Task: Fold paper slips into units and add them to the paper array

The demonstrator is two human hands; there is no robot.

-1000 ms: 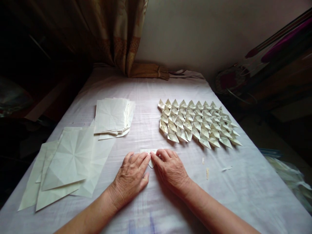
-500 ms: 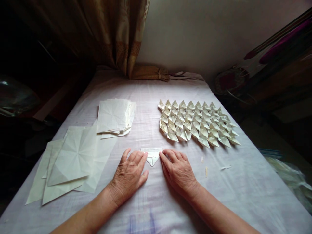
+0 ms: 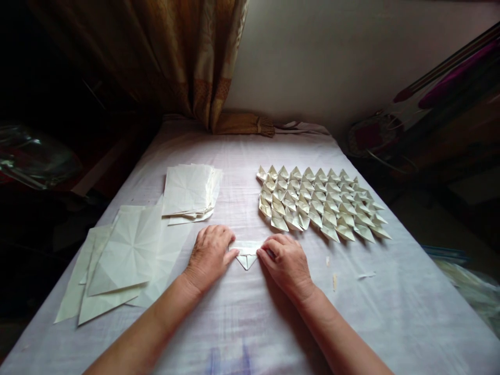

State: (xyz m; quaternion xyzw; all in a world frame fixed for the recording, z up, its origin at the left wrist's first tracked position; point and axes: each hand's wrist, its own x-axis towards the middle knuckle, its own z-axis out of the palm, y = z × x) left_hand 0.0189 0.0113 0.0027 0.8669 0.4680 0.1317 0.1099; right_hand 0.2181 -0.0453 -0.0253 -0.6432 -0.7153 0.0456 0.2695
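A small folded cream paper piece [image 3: 247, 253] with a downward point lies on the white cloth between my hands. My left hand [image 3: 210, 255] has its fingers curled, and its thumb and fingertips pinch the piece's left edge. My right hand [image 3: 287, 263] is curled too, its fingertips gripping the right edge. Just beyond my right hand lies a tight array of several finished folded paper pieces [image 3: 320, 203].
A stack of creased square sheets [image 3: 189, 191] sits beyond my left hand, and larger creased sheets [image 3: 125, 258] spread out at the left. Small paper scraps [image 3: 334, 281] lie to the right. A curtain [image 3: 195, 62] hangs at the far edge. Dark clutter flanks both sides.
My hands first pressed flat over the piece, then slid apart and showed it. Now their fingers have curled and taken hold of its two sides.
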